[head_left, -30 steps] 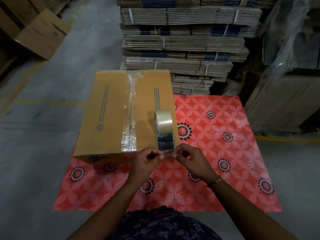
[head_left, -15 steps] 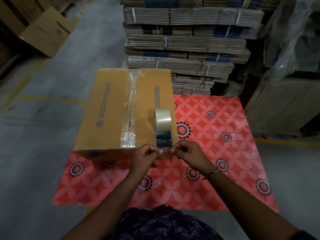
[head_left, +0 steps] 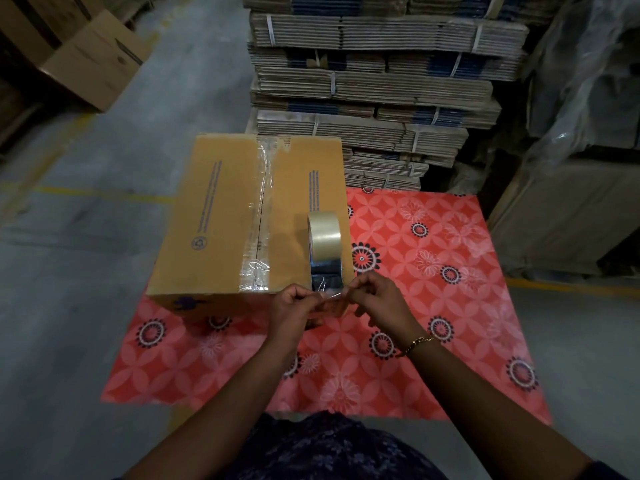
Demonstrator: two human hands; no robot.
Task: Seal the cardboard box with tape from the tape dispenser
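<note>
A closed cardboard box [head_left: 214, 216] stands on a red flower-patterned mat [head_left: 433, 271]. Clear tape [head_left: 259, 237] runs along its middle seam. A tape dispenser with a clear roll [head_left: 325, 244] stands upright on the box's top near its right front corner. My left hand [head_left: 294, 306] and my right hand [head_left: 377, 299] meet at the box's front edge just below the dispenser. Both pinch the loose end of tape [head_left: 330, 295] stretched between their fingertips.
Tied bundles of flattened cardboard [head_left: 374, 81] are stacked high just behind the box and mat. More brown boxes [head_left: 93, 57] sit at the far left. Plastic-wrapped goods and a large carton [head_left: 571, 209] stand to the right. Grey concrete floor with yellow lines surrounds the mat.
My hands have stayed together at the front edge, shifting slightly up toward the dispenser. The tape end now shows stretched between my fingers. Box and dispenser have not moved.
</note>
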